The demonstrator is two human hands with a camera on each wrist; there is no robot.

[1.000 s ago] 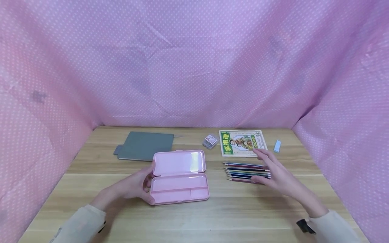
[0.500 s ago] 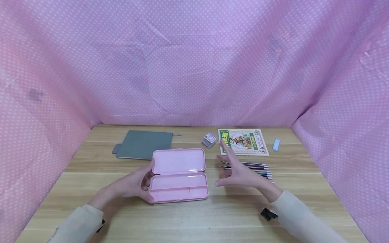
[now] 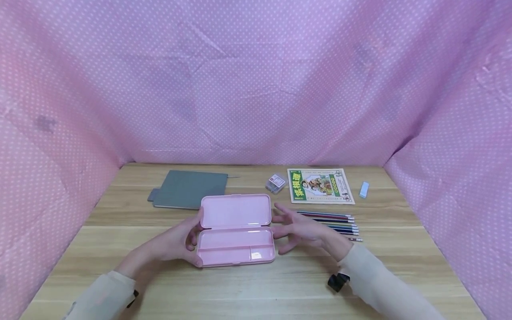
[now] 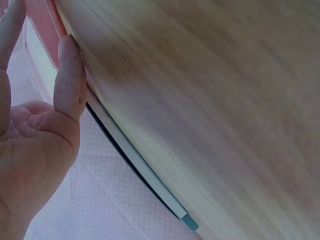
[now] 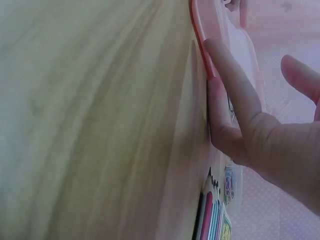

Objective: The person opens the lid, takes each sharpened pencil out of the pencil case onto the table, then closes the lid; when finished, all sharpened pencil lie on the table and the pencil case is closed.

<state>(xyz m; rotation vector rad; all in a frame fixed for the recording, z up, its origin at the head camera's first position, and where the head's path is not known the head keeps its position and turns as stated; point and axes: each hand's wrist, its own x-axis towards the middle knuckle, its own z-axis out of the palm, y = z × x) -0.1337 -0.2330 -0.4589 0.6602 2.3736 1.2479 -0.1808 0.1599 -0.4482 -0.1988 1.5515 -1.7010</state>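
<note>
A pink pencil case [image 3: 236, 211] lies unfolded on the table, its lid toward the back and its divided base toward the front. My left hand [image 3: 176, 242] spans the case's left side, with the thumb by the front corner and the index finger along the lid's edge. In the left wrist view, those fingers [image 4: 69, 75] look fairly straight against the pink edge. My right hand [image 3: 306, 229] is spread at the case's right side; in the right wrist view a straight finger [image 5: 235, 82] touches the rim. Behind and under that hand lie several pencils [image 3: 344, 227], partly hidden.
A grey-green notebook [image 3: 192, 189] lies behind the case at the left. Further back are a small clear box [image 3: 276, 183], an illustrated booklet [image 3: 320, 186] and a pale blue eraser [image 3: 364, 190]. Pink dotted cloth [image 3: 256, 89] surrounds the wooden table [image 3: 256, 293].
My right hand has moved left from over the pencils to the right side of the pencil case. My left hand has stayed at the left side. The case has hardly moved.
</note>
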